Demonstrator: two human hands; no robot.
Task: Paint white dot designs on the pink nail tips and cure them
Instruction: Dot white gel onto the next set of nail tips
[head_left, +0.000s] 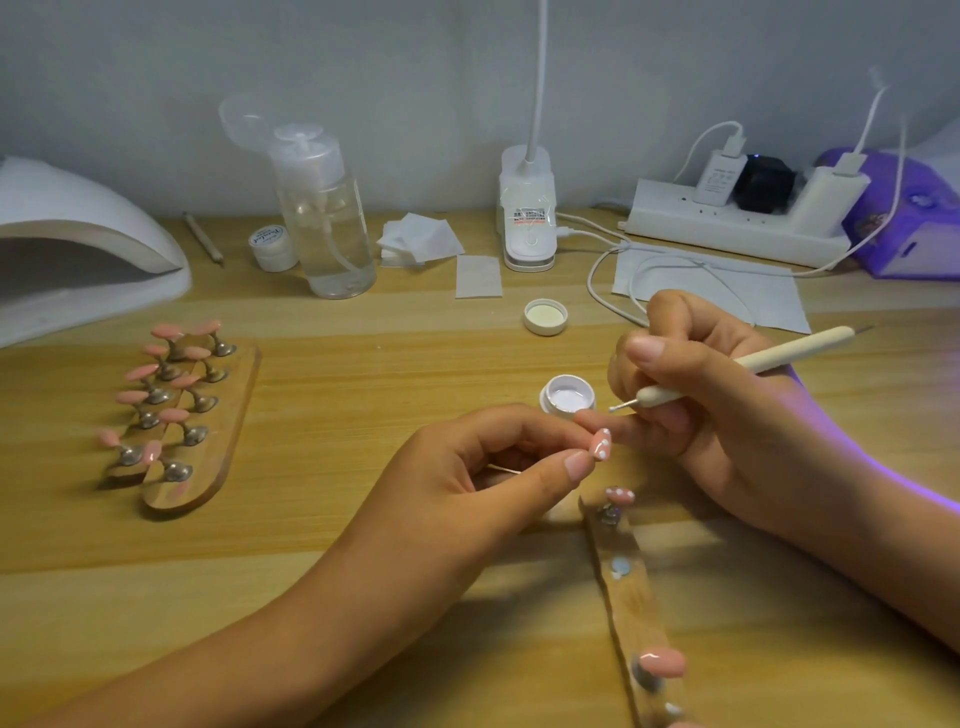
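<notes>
My left hand (467, 467) pinches a pink nail tip (757, 447) between thumb and forefinger; three white dots on it. My right hand (701, 395) grips the dotting tool (753, 366) like a pen, its ball end just above my left forefinger, near the tip. Open white gel pot (569, 397) just behind my fingers, its lid (545, 316) further back on the worktop (363, 364). Wooden strip (631, 597) at lower right: one dotted tip (619, 494), one plain tip (662, 662). Wooden holders (208, 467) on the left carry plain pink tips. White curing lamp (78, 244) far left. Small jar (272, 241): script on lid, unreadable. Charger (719, 174) print too small to read.
</notes>
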